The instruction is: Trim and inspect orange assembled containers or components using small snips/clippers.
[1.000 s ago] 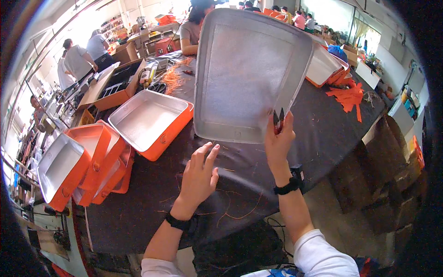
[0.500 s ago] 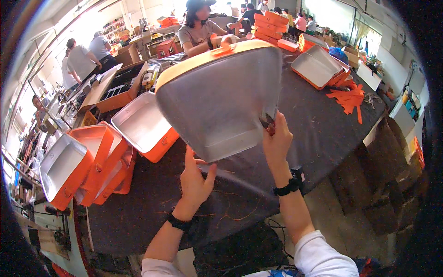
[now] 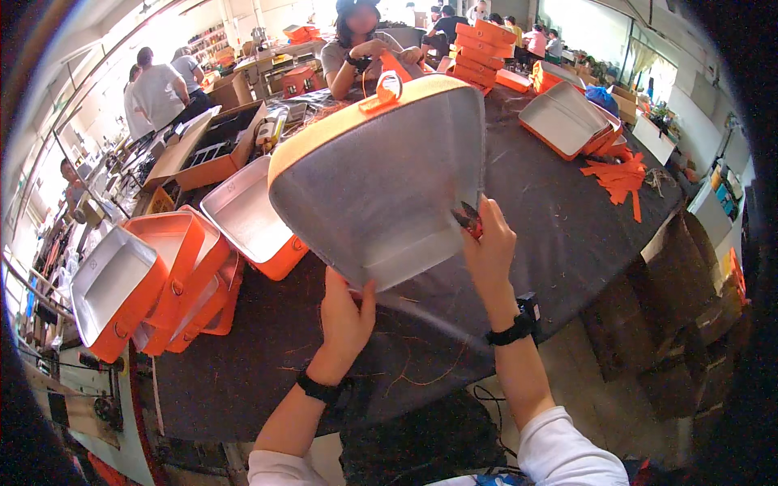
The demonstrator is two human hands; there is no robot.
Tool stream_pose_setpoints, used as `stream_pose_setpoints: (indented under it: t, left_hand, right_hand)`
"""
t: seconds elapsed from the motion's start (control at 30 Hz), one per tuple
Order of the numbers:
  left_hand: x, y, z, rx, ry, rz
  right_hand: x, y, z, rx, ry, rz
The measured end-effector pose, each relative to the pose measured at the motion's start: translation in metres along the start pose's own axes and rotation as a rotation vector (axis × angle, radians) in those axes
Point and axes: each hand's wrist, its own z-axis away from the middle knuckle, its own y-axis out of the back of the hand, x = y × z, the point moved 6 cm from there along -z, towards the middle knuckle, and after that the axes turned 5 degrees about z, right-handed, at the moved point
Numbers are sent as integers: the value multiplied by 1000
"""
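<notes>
Tilted up in front of me is an orange case with a grey inner lining [image 3: 389,178], its orange strap tab [image 3: 381,95] at the far edge. My left hand [image 3: 344,320] grips its near lower corner, thumb and fingers on the rim. At the case's right edge, my right hand [image 3: 493,251] is closed round small red-handled snips [image 3: 468,220], dark blades pointing up and inward. The right fingers also lie against the case edge; whether they grip it is hidden.
A dark-covered table [image 3: 421,340] carries loose orange threads. Orange cases [image 3: 174,283] lean stacked at left, with another open case [image 3: 255,219] behind. On the right are more cases [image 3: 567,121] and orange strips [image 3: 617,185]. A co-worker [image 3: 356,49] handles orange material across the table.
The case has shifted slightly left and down, and its strap tab now stands higher. My left thumb has closed onto the rim. The co-worker has lifted orange material.
</notes>
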Motion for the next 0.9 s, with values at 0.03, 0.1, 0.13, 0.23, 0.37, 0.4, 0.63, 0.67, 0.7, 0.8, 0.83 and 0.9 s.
stream_pose_setpoints:
  t: [0.03, 0.1, 0.13, 0.23, 0.37, 0.4, 0.63, 0.67, 0.7, 0.8, 0.83, 0.9]
  left_hand:
    - [3, 1, -1, 39, -75, -47]
    - [2, 3, 0, 84, -128, -62]
    - [-3, 3, 2, 91, -105, -32]
    - [-27, 8, 5, 182, 114, 152]
    - [-23, 21, 1, 178, 284, 400]
    - [-19, 22, 0, 133, 274, 429]
    - [-2, 27, -10, -74, 359, 477]
    - [-1, 29, -13, -120, 384, 492]
    - [-3, 34, -14, -161, 414, 499]
    - [-1, 52, -19, -278, 503, 546]
    - [0, 56, -20, -321, 530, 548]
    - [0, 64, -21, -295, 562, 600]
  right_hand:
    - [1, -3, 0, -31, -1, 24]
    - [5, -10, 1, -128, -6, 17]
    - [6, -13, 2, -176, -8, 12]
    - [-5, -12, -3, -137, 194, -96]
    - [8, -7, -4, -249, -90, -230]
    - [13, -1, -7, -193, -131, -241]
    - [30, 7, -11, -80, -208, -265]
    - [30, 6, -11, -102, -179, -258]
    - [26, 3, -10, -116, -144, -257]
    - [12, 3, -11, -160, -48, -231]
    - [9, 2, -12, -184, -24, -211]
    - [6, -1, -10, -240, 26, -155]
